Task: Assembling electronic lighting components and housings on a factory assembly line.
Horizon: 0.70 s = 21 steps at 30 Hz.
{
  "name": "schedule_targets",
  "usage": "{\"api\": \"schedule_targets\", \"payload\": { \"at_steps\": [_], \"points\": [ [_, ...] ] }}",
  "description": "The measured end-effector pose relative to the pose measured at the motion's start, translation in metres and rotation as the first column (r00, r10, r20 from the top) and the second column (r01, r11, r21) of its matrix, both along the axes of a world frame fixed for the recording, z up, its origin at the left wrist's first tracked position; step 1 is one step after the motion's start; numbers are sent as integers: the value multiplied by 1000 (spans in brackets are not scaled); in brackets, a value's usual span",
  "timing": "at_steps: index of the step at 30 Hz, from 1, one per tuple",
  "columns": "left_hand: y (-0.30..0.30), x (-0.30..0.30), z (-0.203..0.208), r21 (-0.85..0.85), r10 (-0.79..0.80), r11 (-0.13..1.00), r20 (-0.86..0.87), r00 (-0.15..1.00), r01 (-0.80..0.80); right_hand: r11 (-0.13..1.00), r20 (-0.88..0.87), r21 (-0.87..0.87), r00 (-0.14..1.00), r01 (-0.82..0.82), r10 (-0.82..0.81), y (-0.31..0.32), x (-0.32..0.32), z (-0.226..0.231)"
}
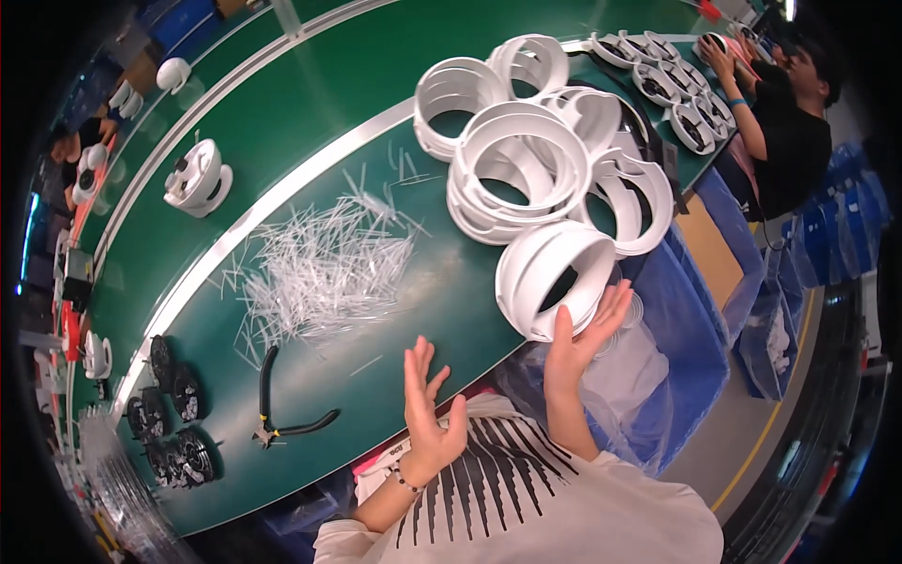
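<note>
Holds left hand [434, 418] open and empty at six o'clock with loosely spread fingers [413, 381], and right hand [578, 348] open at four o'clock, gripping nothing, against or just before the nearest white ring housing [526, 274] at three, with black-handled pliers [264, 430] at eight and clear strips [324, 273] at nine.

White ring [536, 268]: hollow, open-ended, with a stepped outer wall. It lies tilted at the near edge of the green table [423, 320], one opening facing up and rightward. Beyond it, similar rings [550, 164] stand grouped closely, openings at differing angles.
</note>
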State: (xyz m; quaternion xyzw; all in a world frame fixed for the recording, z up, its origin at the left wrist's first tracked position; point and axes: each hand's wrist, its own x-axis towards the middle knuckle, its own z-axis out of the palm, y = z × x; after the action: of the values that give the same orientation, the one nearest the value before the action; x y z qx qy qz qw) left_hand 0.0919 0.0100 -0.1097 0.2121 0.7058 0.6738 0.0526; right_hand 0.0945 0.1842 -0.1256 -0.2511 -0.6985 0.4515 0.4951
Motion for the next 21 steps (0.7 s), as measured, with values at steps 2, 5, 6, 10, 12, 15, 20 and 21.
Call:
{"api": "schedule_targets", "payload": {
  "at_steps": [2, 5, 6, 10, 12, 15, 20, 21],
  "points": [
    [-12, -2, 6, -12, -4, 1000, -29, 1000, 4, 1000, 27, -26, 999, -18, 18, 3, -8, -12],
    [-44, -3, 20, -64, 135, 986, -238, 962, -154, 999, 25, -1, 999, 42, -42, 7, -12, -19],
    [-62, -3, 26, -83, 173, 975, -305, 937, -207, 997, 40, -46, 997, 69, -67, 6, -10, -19],
    [-143, -8, 32, -150, 409, 832, -483, 774, -533, 977, -364, -34, 908, 211, -209, -31, -3, 34],
    [-172, -8, 34, -86, 555, 755, -443, 704, -650, 944, -343, 312, 939, 105, 9, -54, 5, 53],
    [-194, -1, 30, -50, 621, 746, -310, 720, -664, 133, 239, 494, 281, -859, 930, -128, -38, 98],
    [-205, 13, 15, 5, 723, 661, -274, 635, -750, -496, 888, 161, -94, -854, 450, -211, -106, 70],
    [-210, 17, 12, 28, 768, 620, -225, 600, -784, -510, 920, 157, -62, -846, 386, -214, -113, 65]
  ]
}}
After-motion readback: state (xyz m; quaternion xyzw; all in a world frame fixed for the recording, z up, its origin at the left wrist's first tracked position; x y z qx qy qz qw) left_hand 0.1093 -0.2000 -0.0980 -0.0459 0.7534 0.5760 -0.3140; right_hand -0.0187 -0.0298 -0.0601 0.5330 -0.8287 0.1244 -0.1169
